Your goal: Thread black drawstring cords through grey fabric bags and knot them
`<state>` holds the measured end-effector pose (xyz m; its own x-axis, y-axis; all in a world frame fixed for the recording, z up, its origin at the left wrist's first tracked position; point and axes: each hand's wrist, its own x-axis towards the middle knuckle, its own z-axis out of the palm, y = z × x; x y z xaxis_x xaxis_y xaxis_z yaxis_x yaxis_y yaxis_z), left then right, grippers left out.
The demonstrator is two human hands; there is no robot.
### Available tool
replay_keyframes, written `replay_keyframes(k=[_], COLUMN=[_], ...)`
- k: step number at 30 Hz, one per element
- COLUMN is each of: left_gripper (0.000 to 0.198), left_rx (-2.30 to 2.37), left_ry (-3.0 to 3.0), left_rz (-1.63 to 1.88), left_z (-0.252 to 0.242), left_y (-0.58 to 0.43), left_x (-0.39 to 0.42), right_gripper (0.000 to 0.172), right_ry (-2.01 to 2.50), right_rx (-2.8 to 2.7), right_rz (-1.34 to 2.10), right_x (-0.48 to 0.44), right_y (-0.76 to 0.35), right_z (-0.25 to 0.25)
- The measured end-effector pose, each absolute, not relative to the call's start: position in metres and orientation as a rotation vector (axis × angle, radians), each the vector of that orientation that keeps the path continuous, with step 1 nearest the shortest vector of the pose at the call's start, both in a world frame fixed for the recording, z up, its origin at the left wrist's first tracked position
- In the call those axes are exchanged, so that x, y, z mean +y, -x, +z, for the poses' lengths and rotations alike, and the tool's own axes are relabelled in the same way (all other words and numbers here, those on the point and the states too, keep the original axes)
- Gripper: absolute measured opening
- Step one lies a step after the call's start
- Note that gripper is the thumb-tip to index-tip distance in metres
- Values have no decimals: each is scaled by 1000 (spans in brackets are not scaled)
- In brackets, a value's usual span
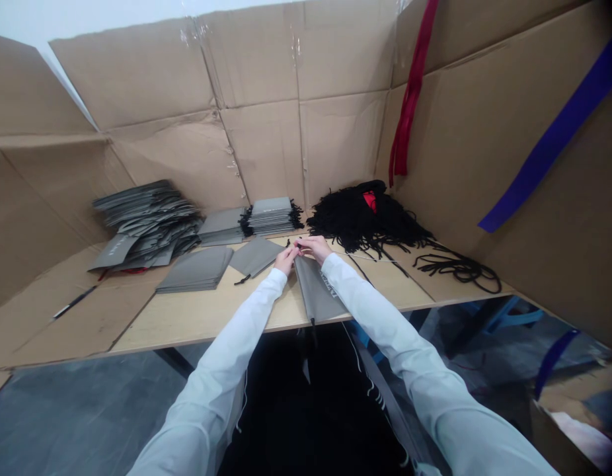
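A grey fabric pouch (pixel 316 289) is laid flat on the wooden tabletop (pixel 197 317), its long axis running from the hands back toward the near table edge, where its lower end reaches the edge. The pouch lies directly below both hands, and its top edge is held between them. The left hand (pixel 286 260) and the right hand (pixel 312 248) are brought together at that edge, with the fingers of each closed in a pinch. A short black cord (pixel 299 245) is seen at the fingertips, though whether cord or fabric is gripped by each hand cannot be told reliably from this view. The right hand is placed more directly over the pouch, and the left is set just beside it.

A heap of black cords (pixel 360 217) is placed beyond the right hand. Stacks of grey pouches (pixel 271 217) are laid farther left, against the cardboard walls (pixel 286 79).
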<state>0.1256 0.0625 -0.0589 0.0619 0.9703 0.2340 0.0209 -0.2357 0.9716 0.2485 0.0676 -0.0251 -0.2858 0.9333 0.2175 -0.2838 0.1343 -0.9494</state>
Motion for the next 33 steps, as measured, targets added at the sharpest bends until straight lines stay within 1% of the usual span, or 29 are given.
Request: replay_keyframes(k=[3, 7, 9, 14, 17, 19, 21, 22, 23, 24, 27, 28, 30, 33], left_gripper=[32, 32, 32, 32, 33, 32, 29, 28, 27, 27, 27, 26, 27, 30], left_rx=[1063, 1145, 1192, 1319, 1303, 1314, 1357, 1378, 1392, 1399, 1439, 1461, 1497, 1500], left_ry=[-1443, -1481, -1554, -1761, -1872, -1932, -1980, -1999, -2019, -2042, -2120, -2142, -2174, -2200], left_rz=[1328, 1338, 1331, 1329, 1333, 1323, 1287, 1262, 1231, 1199, 1117, 1100, 1074, 1051], left_z=[-61, -60, -59, -59, -58, -56, -54, -53, -52, -50, -45, -44, -41, -39], left_y=[-124, -122, -121, -117, -116, -117, -117, -118, -118, -118, -118, -118, -118, -118], left_x=[64, 65, 65, 63, 61, 60, 58, 57, 56, 55, 51, 50, 48, 48], right_gripper=[31, 30, 30, 30, 30, 40, 58, 64, 66, 63, 46, 43, 42, 46], right_ry=[763, 842, 863, 954, 1004, 997, 903, 842, 791, 759, 765, 772, 761, 715], right_rx=[-1386, -1682, -1738, -1528, -1484, -1485, -1511, -1535, -1564, -1598, -1690, -1711, -1733, -1746], right_rz=[1407, 1214, 1148, 1112, 1184, 1291, 1399, 1426, 1427, 1408, 1257, 1206, 1143, 1130], right_x=[65, 66, 70, 81, 81, 79, 76, 75, 75, 75, 78, 79, 81, 82], right_y=[-251, -254, -257, -268, -272, -272, -271, -270, -269, -268, -267, -267, -268, -269], right_z=[-21, -19, -20, -23, -23, -23, -24, -24, -25, -26, -28, -28, -29, -28])
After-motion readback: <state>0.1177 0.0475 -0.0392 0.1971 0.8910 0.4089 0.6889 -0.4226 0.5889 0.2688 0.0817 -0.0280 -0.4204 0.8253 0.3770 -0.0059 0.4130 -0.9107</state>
